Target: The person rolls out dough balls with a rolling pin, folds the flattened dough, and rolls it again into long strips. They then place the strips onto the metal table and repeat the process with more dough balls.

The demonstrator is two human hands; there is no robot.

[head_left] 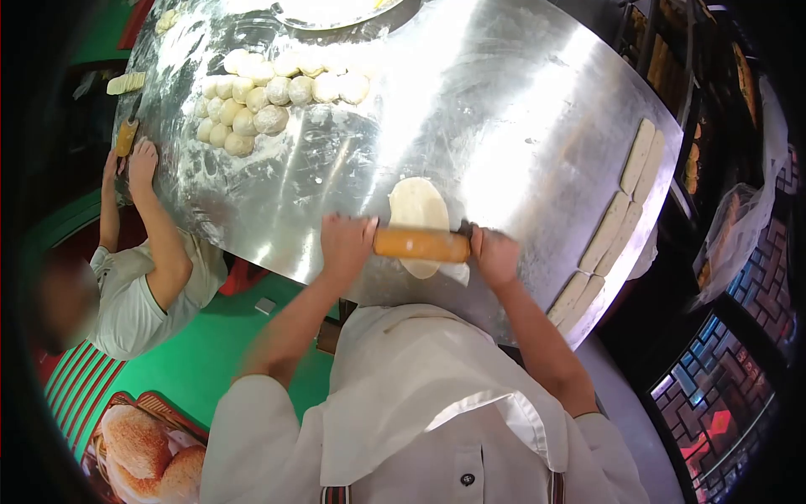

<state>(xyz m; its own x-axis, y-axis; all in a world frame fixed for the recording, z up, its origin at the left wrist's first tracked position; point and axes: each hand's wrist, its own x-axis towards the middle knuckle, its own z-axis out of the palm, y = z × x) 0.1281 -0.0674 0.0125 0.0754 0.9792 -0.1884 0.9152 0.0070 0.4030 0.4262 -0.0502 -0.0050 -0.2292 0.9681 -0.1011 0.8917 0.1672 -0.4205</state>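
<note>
A wooden rolling pin (424, 244) lies crosswise over a flat oval of dough (417, 202) on the steel table. My left hand (346, 246) is wrapped round the pin's left handle. On the right handle, which is dark, my right hand (495, 254) is closed as well. The dough shows on both the far and near sides of the pin. A small pale flap (456, 273) sticks out at its near right edge.
Several round dough balls (243, 122) sit on the floured far left of the steel table (336, 185). Long dough strips (610, 231) line its right edge. A co-worker (138, 269) at left holds another rolling pin (126, 137). Baked bread (138, 441) fills a basket at lower left.
</note>
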